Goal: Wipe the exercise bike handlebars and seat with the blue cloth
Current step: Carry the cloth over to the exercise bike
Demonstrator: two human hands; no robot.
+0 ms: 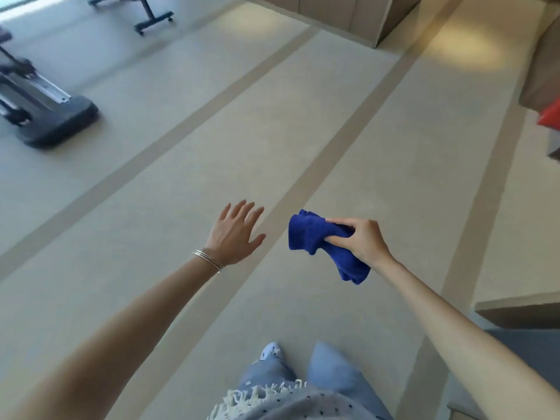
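One blue cloth [312, 234], long axis upper-left to lower-right, pinched between right hand [363, 241] fingers; left hand [232, 234] fingers spread

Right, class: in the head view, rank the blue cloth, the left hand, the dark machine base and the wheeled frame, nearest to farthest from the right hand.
1. blue cloth, gripped in the right hand
2. left hand, beside it
3. dark machine base, far left
4. wheeled frame, top left

2 hands [233, 234] [360, 239], 1 blue cloth [312, 234], 2 exer. machines [57, 122] [151, 19], 1 shoe [271, 351].
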